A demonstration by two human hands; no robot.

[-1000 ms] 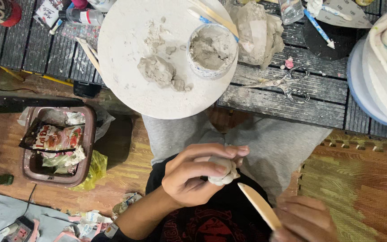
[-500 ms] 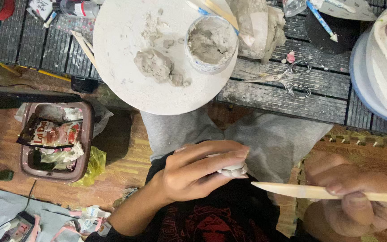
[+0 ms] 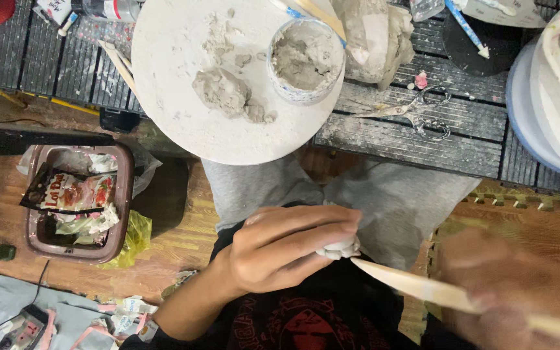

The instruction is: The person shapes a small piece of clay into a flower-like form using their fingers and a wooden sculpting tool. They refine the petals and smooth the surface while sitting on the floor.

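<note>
From the head view, the left hand (image 3: 286, 249) is curled tight round a small pale clay piece (image 3: 339, 248), held over the lap, just below the table's edge. The right hand (image 3: 520, 291) is blurred but closed on a flat wooden tool (image 3: 416, 288), whose tip touches the clay's underside. I'd say the trimming goes best with the clay pinched firm, the blade laid shallow and drawn in light strokes, so the soft lump isn't gouged.

On the round white board (image 3: 170, 97) sits a cup (image 3: 307, 61) full of grey clay slurry, with a loose clay lump (image 3: 221, 91) beside it. On the floor to the left, a brown bin (image 3: 121, 207) holds crumpled wrappers. Scissors (image 3: 416, 110) lie on the slatted table (image 3: 390, 136).
</note>
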